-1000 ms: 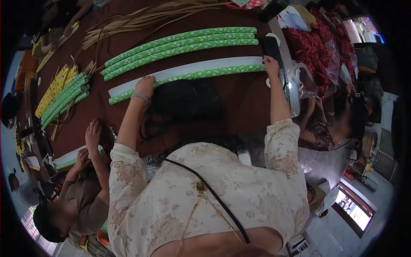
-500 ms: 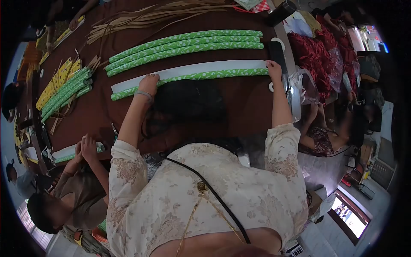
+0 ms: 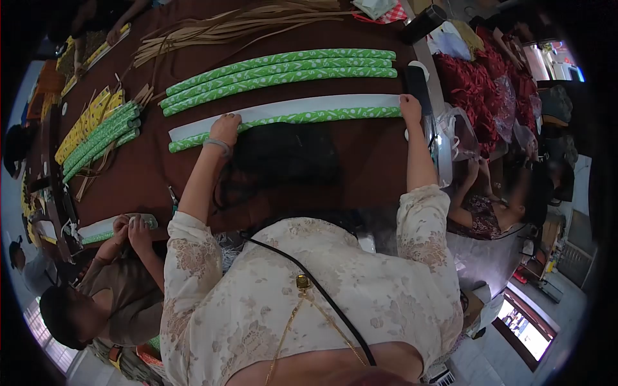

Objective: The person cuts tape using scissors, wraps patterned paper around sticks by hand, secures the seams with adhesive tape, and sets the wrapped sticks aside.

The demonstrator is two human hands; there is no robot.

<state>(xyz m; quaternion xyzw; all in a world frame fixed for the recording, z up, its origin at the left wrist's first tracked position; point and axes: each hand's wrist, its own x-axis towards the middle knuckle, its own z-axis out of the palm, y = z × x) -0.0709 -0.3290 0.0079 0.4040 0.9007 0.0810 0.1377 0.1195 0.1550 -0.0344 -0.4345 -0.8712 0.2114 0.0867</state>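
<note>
A long paper (image 3: pixel 309 116) lies across the brown counter (image 3: pixel 373 157), in the upper middle of the frame. Its near edge is a green roll with white marks, and its far side is flat and white. The right grip (image 3: pixel 410 108) is closed, pinching the paper's right end. The left grip (image 3: pixel 224 128) sits on the paper near its left end, fingers bent. I cannot tell if it is closed tight. Three green rolls (image 3: pixel 277 68) lie just above the paper. A black bag (image 3: pixel 286 154) is just below it. Thin brown strips (image 3: pixel 225 35) lie at the top.
</note>
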